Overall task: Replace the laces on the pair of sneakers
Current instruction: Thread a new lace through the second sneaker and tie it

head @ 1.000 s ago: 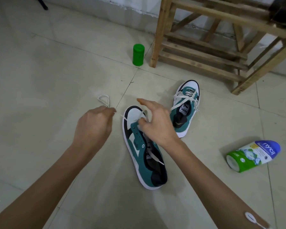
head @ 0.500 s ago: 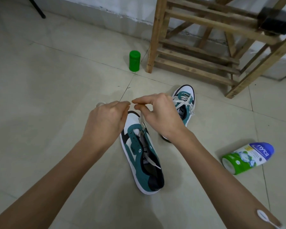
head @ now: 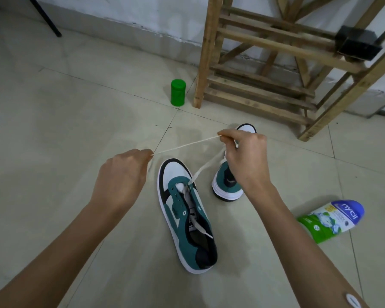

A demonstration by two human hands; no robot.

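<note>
A teal, white and black sneaker lies on the tiled floor in the middle, toe pointing away, its eyelets mostly bare. A white lace runs taut between my two hands and drops from the right hand to the sneaker's front eyelets. My left hand pinches one end of the lace, left of the toe. My right hand pinches the lace higher up, above the second sneaker, which it partly hides.
A green cylinder container stands by the leg of a wooden rack at the back. A green and blue bottle lies on its side at right. A black stand leg is at far left.
My hands have moved apart from their close position over the toe, pulling the lace straight between them. The right hand rose toward the second sneaker.
</note>
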